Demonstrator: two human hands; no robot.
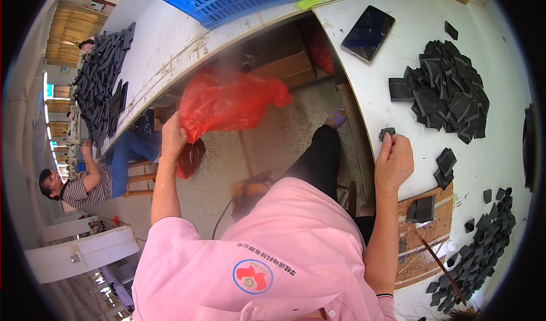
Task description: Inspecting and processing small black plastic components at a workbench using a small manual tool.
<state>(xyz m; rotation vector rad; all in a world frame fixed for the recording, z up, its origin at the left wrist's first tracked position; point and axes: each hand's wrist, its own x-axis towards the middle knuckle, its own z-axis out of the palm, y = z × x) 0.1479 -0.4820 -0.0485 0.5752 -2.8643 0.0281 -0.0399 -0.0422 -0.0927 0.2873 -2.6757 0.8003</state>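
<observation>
My left hand (173, 136) is closed on the edge of a crinkled red plastic bag (227, 106), which spreads over the gap between the two tables. Over the white table at the right, my right hand (395, 164) pinches a small black fabric piece (387, 132) between thumb and fingers. Beyond it lies a heap of folded black fabric pieces (449, 90). A short stack of black pieces (445, 167) sits to the right of that hand. What the bag contains, if anything, cannot be made out.
A phone (368, 32) lies near the right table's edge. Nearer me are a wooden board (424, 247), a thin stick (443, 270) and scattered black pieces (480, 253). A blue crate (261, 0) stands ahead. At the left, black strips (102, 76) are piled near a seated person (96, 179).
</observation>
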